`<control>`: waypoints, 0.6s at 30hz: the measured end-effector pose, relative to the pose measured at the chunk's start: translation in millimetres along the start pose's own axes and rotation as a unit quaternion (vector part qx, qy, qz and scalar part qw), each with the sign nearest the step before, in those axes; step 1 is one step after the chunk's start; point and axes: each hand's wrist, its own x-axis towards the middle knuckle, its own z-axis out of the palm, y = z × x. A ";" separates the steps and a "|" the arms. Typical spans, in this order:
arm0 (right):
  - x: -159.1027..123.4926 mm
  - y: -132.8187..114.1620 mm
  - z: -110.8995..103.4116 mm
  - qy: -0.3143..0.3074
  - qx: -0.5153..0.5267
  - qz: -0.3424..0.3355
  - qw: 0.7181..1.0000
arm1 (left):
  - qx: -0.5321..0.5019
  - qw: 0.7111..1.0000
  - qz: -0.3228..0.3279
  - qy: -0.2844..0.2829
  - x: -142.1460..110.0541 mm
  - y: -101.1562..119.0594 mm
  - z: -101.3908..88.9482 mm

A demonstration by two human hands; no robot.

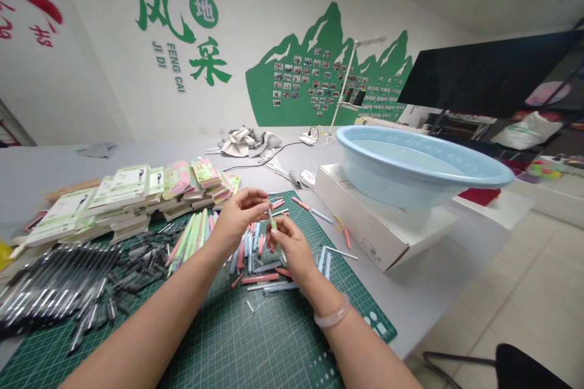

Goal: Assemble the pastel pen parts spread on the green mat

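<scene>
My left hand (241, 219) is closed, its thumb and fingertips pinching the upper end of a slim pale rod (271, 214) that looks like a pen refill. Below it, my right hand (294, 249) grips a small green pen barrel (274, 226); the rod's lower end meets it, and how far it goes in I cannot tell. Blue and red pen parts (260, 279) lie loose on the green cutting mat (219, 340) beneath both hands. Beside my left wrist is a bunch of green and pink pen barrels (194, 237). A short clear piece (250, 306) lies nearer me.
Clear pens with black parts (59, 282) cover the mat's left side. Behind them stand stacks of small boxes (121, 185). A wide blue basin (410, 164) sits on a white carton (378, 225) at right. Cloths (246, 141) and a cable (264, 162) lie at the back.
</scene>
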 end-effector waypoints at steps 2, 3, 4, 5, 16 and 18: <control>-0.3 -1.9 0.3 0.012 -0.010 -0.006 1.000 | -0.006 1.000 -0.001 -0.011 -1.0 1.5 3.6; -0.3 -2.5 0.4 0.014 -0.015 -0.009 1.000 | -0.004 1.000 0.002 -0.021 -1.1 3.3 5.6; -0.3 -2.9 0.4 0.013 -0.020 -0.010 1.000 | 0.003 0.999 0.006 -0.032 -0.9 5.8 7.4; -0.2 -3.4 0.2 0.011 -0.024 -0.011 1.000 | 0.013 0.999 0.010 -0.045 -0.4 8.8 9.0; 3.9 -21.1 -16.5 0.061 -0.022 -0.047 0.997 | 0.494 0.869 0.005 -0.019 39.7 -6.8 -66.4; 5.3 -26.4 -21.1 0.075 -0.037 -0.069 0.994 | 0.607 0.794 -0.012 -0.023 47.8 -17.5 -80.2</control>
